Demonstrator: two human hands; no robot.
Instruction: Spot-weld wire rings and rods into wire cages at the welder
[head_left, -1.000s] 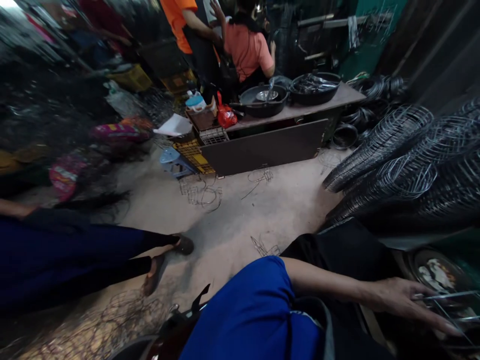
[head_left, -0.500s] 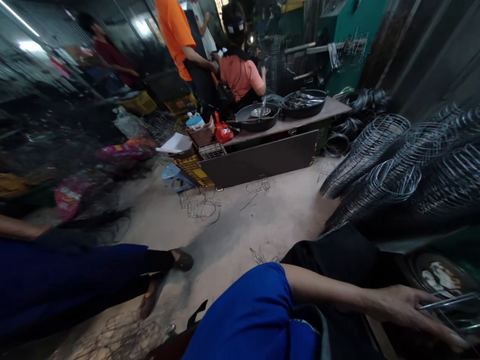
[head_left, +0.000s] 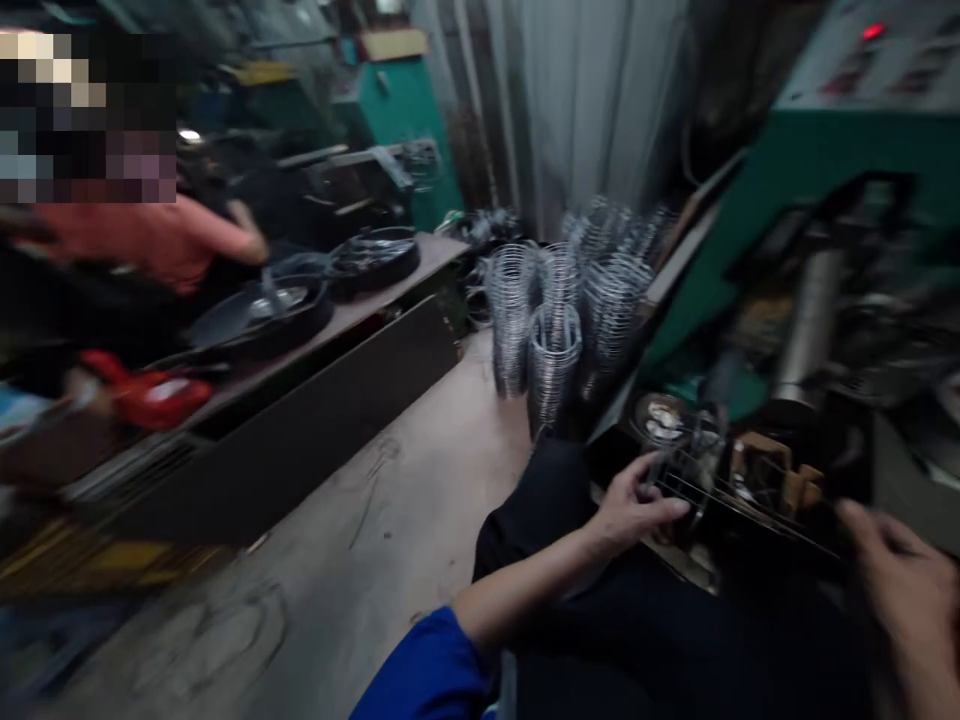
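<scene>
My left hand is closed on a thin metal wire frame in front of my lap, the thumb along its near side. Long wires of the frame run off to the right. Near their far end is my right hand, at the right edge of the view. Its fingers are bent and blurred, so whether it grips the wire cannot be told. Just beyond the frame sit a round dish of pale pieces and a torn brown cardboard box.
A green machine with a red light stands at the right. Stacks of wire rings rise from the floor ahead. At left is a low table with black pans and a red bag; a person in an orange-pink shirt sits behind it.
The view has swung right, bringing the green machine and my right hand into sight. My left hand stays on the wire piece, now nearer the middle.
</scene>
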